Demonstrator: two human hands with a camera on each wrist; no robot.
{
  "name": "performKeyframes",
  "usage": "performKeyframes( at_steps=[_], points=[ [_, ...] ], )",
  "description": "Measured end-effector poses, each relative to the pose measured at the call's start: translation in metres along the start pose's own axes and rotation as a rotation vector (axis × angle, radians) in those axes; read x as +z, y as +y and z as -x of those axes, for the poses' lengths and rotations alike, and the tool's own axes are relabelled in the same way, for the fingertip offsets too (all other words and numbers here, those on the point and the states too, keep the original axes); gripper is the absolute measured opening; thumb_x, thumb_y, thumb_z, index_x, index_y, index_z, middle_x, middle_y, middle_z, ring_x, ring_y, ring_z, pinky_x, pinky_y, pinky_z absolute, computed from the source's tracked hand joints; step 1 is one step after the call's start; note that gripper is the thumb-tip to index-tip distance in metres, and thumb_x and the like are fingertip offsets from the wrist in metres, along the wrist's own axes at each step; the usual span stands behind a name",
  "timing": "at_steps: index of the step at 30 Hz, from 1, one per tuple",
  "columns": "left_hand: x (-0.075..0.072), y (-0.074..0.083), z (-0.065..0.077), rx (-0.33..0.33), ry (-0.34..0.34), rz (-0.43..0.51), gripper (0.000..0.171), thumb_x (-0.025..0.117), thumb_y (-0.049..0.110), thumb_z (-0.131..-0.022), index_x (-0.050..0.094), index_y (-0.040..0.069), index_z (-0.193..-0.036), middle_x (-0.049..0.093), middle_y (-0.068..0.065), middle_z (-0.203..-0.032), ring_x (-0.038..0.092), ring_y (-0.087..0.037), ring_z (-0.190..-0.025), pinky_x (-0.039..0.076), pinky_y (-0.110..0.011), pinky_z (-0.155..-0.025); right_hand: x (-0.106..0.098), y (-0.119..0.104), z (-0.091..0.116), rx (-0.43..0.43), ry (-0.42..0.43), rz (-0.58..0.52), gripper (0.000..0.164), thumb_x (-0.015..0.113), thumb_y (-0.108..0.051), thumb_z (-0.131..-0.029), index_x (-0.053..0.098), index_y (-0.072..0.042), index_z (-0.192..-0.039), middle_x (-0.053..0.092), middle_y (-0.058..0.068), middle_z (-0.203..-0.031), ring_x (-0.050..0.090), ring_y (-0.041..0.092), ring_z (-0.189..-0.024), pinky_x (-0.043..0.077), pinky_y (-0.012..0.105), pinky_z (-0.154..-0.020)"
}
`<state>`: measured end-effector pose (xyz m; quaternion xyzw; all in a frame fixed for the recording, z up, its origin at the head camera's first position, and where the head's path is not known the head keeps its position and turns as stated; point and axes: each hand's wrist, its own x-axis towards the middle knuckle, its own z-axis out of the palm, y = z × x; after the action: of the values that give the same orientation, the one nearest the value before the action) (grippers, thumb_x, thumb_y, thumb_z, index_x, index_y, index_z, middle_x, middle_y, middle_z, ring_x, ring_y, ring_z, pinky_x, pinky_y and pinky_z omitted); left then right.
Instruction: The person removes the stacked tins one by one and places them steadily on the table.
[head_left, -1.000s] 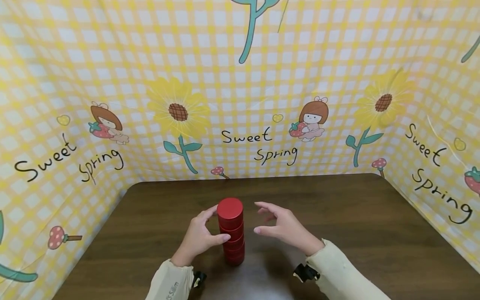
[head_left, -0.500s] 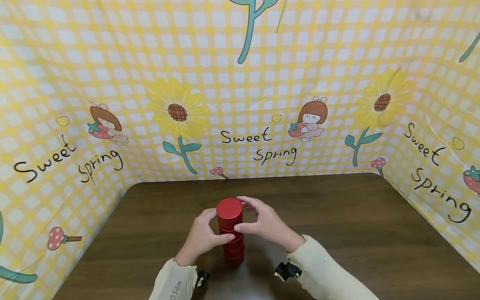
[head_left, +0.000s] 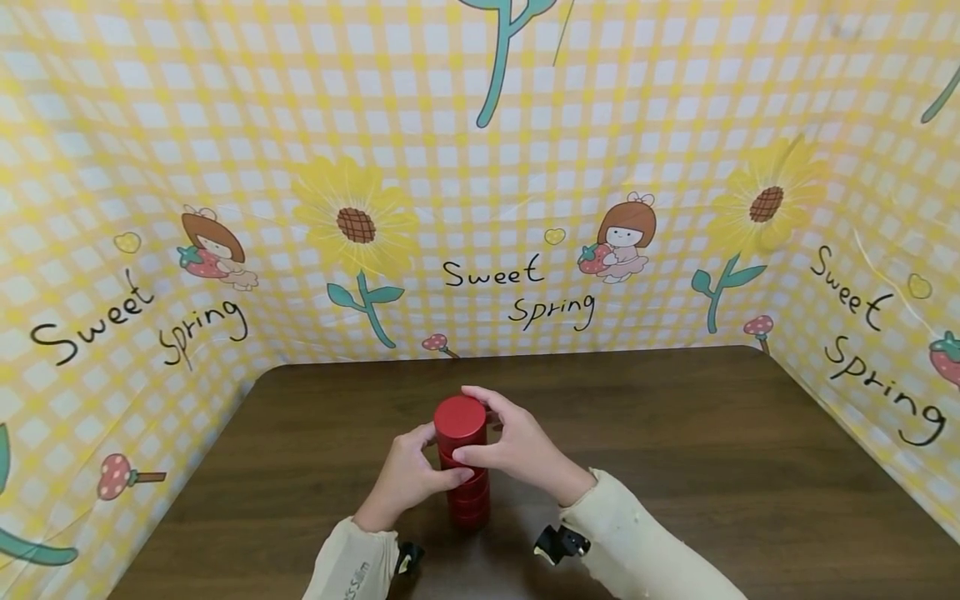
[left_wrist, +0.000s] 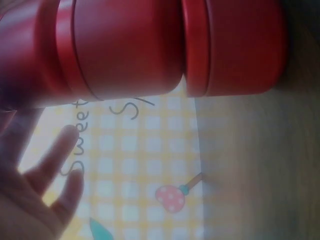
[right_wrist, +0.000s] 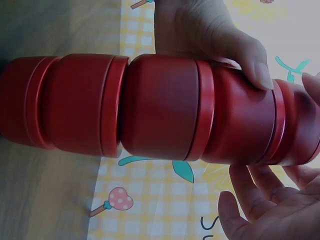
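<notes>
Item: stack of red tins point(right_wrist: 160, 107), at least five, round and lidded, one upon another, upright on the counter point(head_left: 660, 433) directly in front of you.

Handling: faces smooth and satin-like; you can judge them hard, stiff and a little slippery to dry fingers, hardly fragile. Weight not shown; each tin is probably light if nothing is inside. The column is tall and narrow, so a sideways push would likely slide it apart at the joints or topple it. Best hold for you: the body of one tin, from opposite sides, below its lid.

Your left hand point(head_left: 405, 479): half open, curved about the left side of the stack, thumb on the near face below the top tin point(head_left: 460, 418); in the left wrist view two fingers stand clear of the red wall.

Your right hand point(head_left: 525, 450): curved about the right side, higher up, thumb across the near face just above the left thumb, index finger round the far side of the top tin; how firmly either presses, you cannot tell.

Containers: the tins themselves, their lids point(right_wrist: 204, 110) seemingly all on; contents hidden from you in every view
</notes>
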<state>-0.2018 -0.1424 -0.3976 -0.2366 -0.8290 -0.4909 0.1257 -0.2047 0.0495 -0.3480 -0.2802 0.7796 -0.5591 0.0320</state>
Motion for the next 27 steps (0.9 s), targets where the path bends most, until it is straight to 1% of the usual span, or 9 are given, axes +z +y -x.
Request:
performKeyframes(
  at_steps=[7, 9, 12, 15, 20, 22, 27],
  points=[
    [0.0000, -0.0006, 0.0018, -0.004, 0.012, -0.008, 0.044, 0.083, 0.015, -0.071, 0.068, 0.001, -0.110, 0.070, -0.007, -0.101, 0.064, -0.021, -0.093, 0.050, -0.038, -0.082, 0.0038, -0.0018, -0.0008, 0.020, 0.014, -0.013, 0.068, 0.076, -0.016, -0.079, 0.047, -0.007, -0.139, 0.060, 0.011, -0.123, 0.054, 0.024, -0.102, 0.049, 0.033, -0.079],
    [0.0002, 0.0000, 0.0016, -0.001, 0.009, -0.002, 0.044, 0.083, 0.015, -0.071, 0.067, 0.001, -0.110, 0.070, -0.008, -0.101, 0.064, -0.022, -0.094, 0.050, -0.040, -0.083, 0.0035, -0.0026, -0.0006, 0.019, 0.018, -0.012, 0.067, 0.077, -0.015, -0.078, 0.048, -0.007, -0.139, 0.060, 0.011, -0.122, 0.054, 0.024, -0.101, 0.049, 0.033, -0.078],
    [0.0001, 0.0021, 0.0014, -0.011, 0.003, 0.033, 0.044, 0.081, 0.013, -0.073, 0.066, 0.001, -0.112, 0.069, -0.009, -0.105, 0.063, -0.024, -0.097, 0.048, -0.045, -0.086, 0.0030, -0.0028, -0.0002, 0.020, 0.023, -0.015, 0.066, 0.077, -0.015, -0.078, 0.049, -0.006, -0.138, 0.060, 0.011, -0.122, 0.054, 0.024, -0.101, 0.049, 0.033, -0.077],
    [0.0005, 0.0046, 0.0013, -0.023, 0.015, 0.063, 0.045, 0.081, 0.011, -0.073, 0.065, -0.001, -0.113, 0.068, -0.011, -0.107, 0.062, -0.027, -0.099, 0.046, -0.051, -0.087, 0.0020, -0.0018, 0.0000, 0.018, 0.018, -0.023, 0.065, 0.076, -0.015, -0.079, 0.049, -0.006, -0.137, 0.060, 0.011, -0.122, 0.054, 0.024, -0.101, 0.049, 0.033, -0.077],
    [-0.0008, 0.0079, 0.0011, -0.036, 0.044, 0.057, 0.045, 0.081, 0.010, -0.072, 0.066, 0.000, -0.112, 0.069, -0.010, -0.106, 0.062, -0.028, -0.100, 0.045, -0.052, -0.088, 0.0023, 0.0005, -0.0011, 0.015, 0.016, -0.019, 0.064, 0.076, -0.017, -0.079, 0.050, -0.008, -0.137, 0.060, 0.010, -0.122, 0.053, 0.023, -0.100, 0.049, 0.033, -0.078],
    [-0.0004, 0.0077, 0.0006, -0.048, 0.042, 0.052, 0.044, 0.081, 0.011, -0.072, 0.066, 0.000, -0.112, 0.069, -0.010, -0.106, 0.062, -0.028, -0.100, 0.045, -0.051, -0.088, 0.0019, 0.0005, -0.0012, 0.014, 0.018, -0.015, 0.064, 0.076, -0.017, -0.079, 0.050, -0.008, -0.136, 0.060, 0.010, -0.121, 0.053, 0.023, -0.099, 0.049, 0.033, -0.077],
    [0.0017, 0.0060, -0.0002, -0.084, 0.028, 0.087, 0.046, 0.080, 0.013, -0.074, 0.064, -0.001, -0.115, 0.068, -0.012, -0.110, 0.061, -0.030, -0.105, 0.042, -0.057, -0.091, -0.0005, 0.0005, -0.0019, 0.026, 0.010, -0.026, 0.065, 0.077, -0.016, -0.078, 0.050, -0.008, -0.136, 0.061, 0.010, -0.119, 0.053, 0.023, -0.099, 0.050, 0.031, -0.078]
  ],
)
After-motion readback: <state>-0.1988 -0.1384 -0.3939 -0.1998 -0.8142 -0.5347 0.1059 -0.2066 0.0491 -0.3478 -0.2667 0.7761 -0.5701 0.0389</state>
